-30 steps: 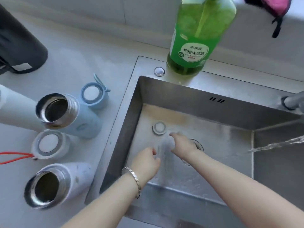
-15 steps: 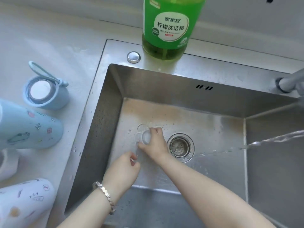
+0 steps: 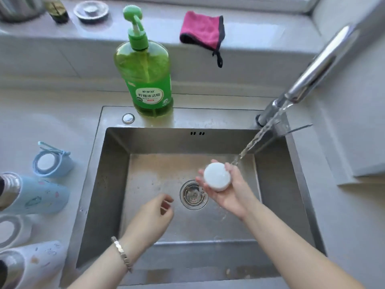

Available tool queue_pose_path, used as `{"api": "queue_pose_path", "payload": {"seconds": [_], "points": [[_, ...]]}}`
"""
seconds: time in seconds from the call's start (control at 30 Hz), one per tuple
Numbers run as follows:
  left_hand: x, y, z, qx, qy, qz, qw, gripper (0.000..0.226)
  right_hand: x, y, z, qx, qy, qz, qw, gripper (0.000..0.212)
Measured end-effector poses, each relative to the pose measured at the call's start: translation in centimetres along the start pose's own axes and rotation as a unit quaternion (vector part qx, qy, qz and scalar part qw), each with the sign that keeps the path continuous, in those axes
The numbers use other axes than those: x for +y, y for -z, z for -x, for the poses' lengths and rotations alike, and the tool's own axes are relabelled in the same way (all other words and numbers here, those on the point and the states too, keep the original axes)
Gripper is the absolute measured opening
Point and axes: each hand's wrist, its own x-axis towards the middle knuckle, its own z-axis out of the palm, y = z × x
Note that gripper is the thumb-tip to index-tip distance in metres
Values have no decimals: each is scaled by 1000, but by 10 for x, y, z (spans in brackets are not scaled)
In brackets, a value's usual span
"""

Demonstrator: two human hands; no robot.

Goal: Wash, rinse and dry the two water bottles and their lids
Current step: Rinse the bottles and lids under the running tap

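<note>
My right hand [image 3: 231, 190] holds a small round white inner lid [image 3: 217, 176] over the sink, just under the running water stream [image 3: 256, 140]. My left hand [image 3: 153, 215] hovers open over the sink floor, holding nothing. On the counter to the left stand a blue bottle [image 3: 35, 195] and a white bottle [image 3: 31, 263], both with open mouths. A blue lid [image 3: 50, 163] with a strap sits behind them, and a white lid [image 3: 12, 230] sits between the two bottles.
The steel sink [image 3: 116, 184] has an open drain [image 3: 192, 195] at its middle. A green dish soap pump bottle [image 3: 143, 76] stands on the sink's back rim. The tap [image 3: 312, 74] reaches in from the right. A pink cloth [image 3: 203, 30] lies on the back ledge.
My right hand picked the small white lid up from the sink floor and carried it right, under the water stream. My left hand stayed low over the sink. The view tilted upward.
</note>
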Motion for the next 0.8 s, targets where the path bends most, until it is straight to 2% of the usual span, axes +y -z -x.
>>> {"api": "queue_pose_path", "payload": {"seconds": [0.1,0.17,0.27,0.33,0.4,0.43,0.47,0.53,0.57,0.6,0.67,0.73,0.8], "points": [[20,-2,10,10,-17,24,999,10,-9,-2,11,-1,8,19,1000,24],[34,-5,14,18,-36,32,999,12,-14,-5,17,2,-4,31,1000,34],[62,-11,13,44,-95,54,993,18,-19,-11,24,12,-21,85,996,40],[84,-18,9,48,-131,85,986,28,-21,-10,29,9,-1,144,990,40],[108,-23,7,15,-114,133,984,34,-23,-9,36,2,41,202,978,38],[119,-25,7,-16,-83,175,981,32,-24,-6,40,-2,80,262,962,35],[130,-26,6,-47,-44,234,970,29,-26,-5,45,-1,125,350,929,32],[142,-28,3,-93,25,353,931,29,-29,-1,53,25,212,522,826,33],[146,-28,1,-104,41,385,916,27,-31,4,54,42,233,562,792,44],[149,-29,-1,-109,49,405,907,25,-33,8,55,50,240,571,784,59],[152,-28,-7,-111,64,451,883,22,-39,17,57,27,249,550,797,78],[151,-25,-16,-102,80,486,864,21,-42,24,54,-3,271,543,795,83],[149,-19,-22,-108,73,482,867,25,-44,25,47,3,334,555,762,76]]}}
